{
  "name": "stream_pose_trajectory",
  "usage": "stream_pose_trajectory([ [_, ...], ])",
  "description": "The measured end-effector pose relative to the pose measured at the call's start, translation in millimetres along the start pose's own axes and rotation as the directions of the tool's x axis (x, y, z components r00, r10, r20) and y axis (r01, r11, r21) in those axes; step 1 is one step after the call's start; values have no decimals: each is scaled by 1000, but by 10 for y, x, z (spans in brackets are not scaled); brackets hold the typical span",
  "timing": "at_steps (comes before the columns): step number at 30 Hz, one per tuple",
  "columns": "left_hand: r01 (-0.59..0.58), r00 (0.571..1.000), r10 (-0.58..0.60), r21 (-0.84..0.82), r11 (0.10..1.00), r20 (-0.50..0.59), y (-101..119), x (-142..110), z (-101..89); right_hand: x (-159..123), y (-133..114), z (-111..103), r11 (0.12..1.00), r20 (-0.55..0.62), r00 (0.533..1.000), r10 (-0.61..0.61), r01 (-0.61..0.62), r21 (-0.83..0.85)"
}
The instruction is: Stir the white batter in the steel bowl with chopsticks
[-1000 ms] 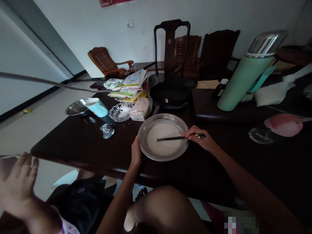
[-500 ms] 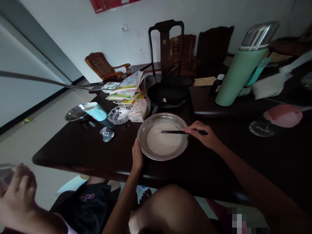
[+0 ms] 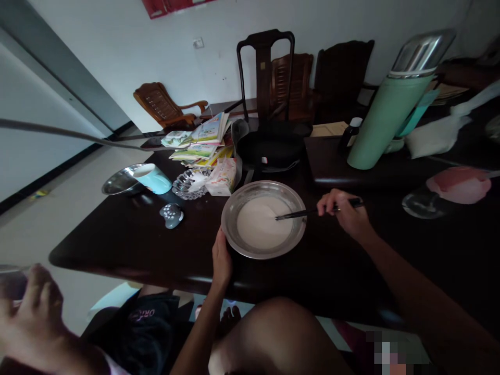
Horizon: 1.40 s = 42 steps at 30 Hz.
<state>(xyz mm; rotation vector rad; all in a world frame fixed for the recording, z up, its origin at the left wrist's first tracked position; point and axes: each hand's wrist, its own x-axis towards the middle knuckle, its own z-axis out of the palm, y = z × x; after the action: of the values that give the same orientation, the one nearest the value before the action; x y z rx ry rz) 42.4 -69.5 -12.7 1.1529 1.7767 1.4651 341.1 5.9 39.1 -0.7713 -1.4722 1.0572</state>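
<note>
A round metal bowl [image 3: 235, 240] stands on the dark table, with pale, creamy batter [image 3: 260, 229] inside. My left hand [image 3: 222, 259] grips the bowl's left side near the rim. In my right hand [image 3: 344, 212], to the right of the bowl, is a pair of black chopsticks [image 3: 302, 213], fingers closed round their upper part. The chopsticks slant left over the rim, and their tips dip into the batter right of its middle.
A blue mug [image 3: 153, 179], a second metal bowl [image 3: 119, 183], a glass dish [image 3: 188, 188] and a grey object with white dots [image 3: 171, 215] lie to the left. A green thermos [image 3: 385, 120] stands at the right. Another person's hand [image 3: 37, 312] holds something at lower left.
My right hand has moved right, drawing the chopstick tips rightward through the batter. My left hand stays on the bowl, which sits slightly further right in view.
</note>
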Motion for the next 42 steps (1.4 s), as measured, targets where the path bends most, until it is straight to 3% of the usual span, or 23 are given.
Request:
stream_pose_trajectory([
  [3, 24, 999, -25, -12, 1000, -28, 2, -6, 10, -1, -9, 13, 997, 37, 999, -34, 31, 78],
  [7, 38, 998, -40, -38, 999, -46, -16, 4, 22, -42, -14, 112, 997, 197, 978, 60, -52, -49],
  [11, 33, 999, -34, -18, 999, -34, -1, 0, 18, -38, -7, 47, 983, 28, 999, 24, -18, -183],
  [13, 23, 999, -23, 7, 1000, -31, 20, -6, 11, -37, -1, 32, 986, -9, 1000, 15, -17, -165],
  [18, 18, 1000, -17, 51, 999, -26, 72, -4, -5, -63, 33, 157, 989, 262, 962, 73, -36, -144],
  [20, 18, 1000, -17, 64, 998, -25, 83, 2, -8, -50, 40, 141, 977, 209, 976, 60, -14, -214],
  [23, 39, 999, -37, 63, 997, -34, 86, 6, -9, -13, 30, 36, 965, -5, 1000, -15, 13, -261],
  [24, 45, 998, -43, 56, 997, -37, 82, 5, -9, -5, 27, 11, 968, -26, 999, -41, 33, -247],
  [27, 35, 999, -34, 24, 999, -24, 57, 0, -10, -10, 33, 24, 975, 134, 990, -44, 72, -212],
  [30, 42, 999, -42, 3, 999, -15, 18, 0, -22, -17, 45, 77, 950, 274, 961, -19, 103, -296],
  [33, 51, 999, -51, -5, 999, 3, -18, 4, -41, 3, 25, 23, 926, 148, 987, -60, 110, -361],
  [36, 63, 998, -63, -23, 998, -3, -40, 6, -52, 11, 0, -40, 958, 46, 997, -55, 66, -280],
  [39, 69, 998, -69, -41, 997, 0, -56, 3, -45, -14, 30, 24, 967, 196, 980, -18, 67, -247],
  [42, 70, 998, -70, -54, 996, -1, -61, -5, -29, -28, 81, 92, 928, 328, 943, -56, 171, -332],
])
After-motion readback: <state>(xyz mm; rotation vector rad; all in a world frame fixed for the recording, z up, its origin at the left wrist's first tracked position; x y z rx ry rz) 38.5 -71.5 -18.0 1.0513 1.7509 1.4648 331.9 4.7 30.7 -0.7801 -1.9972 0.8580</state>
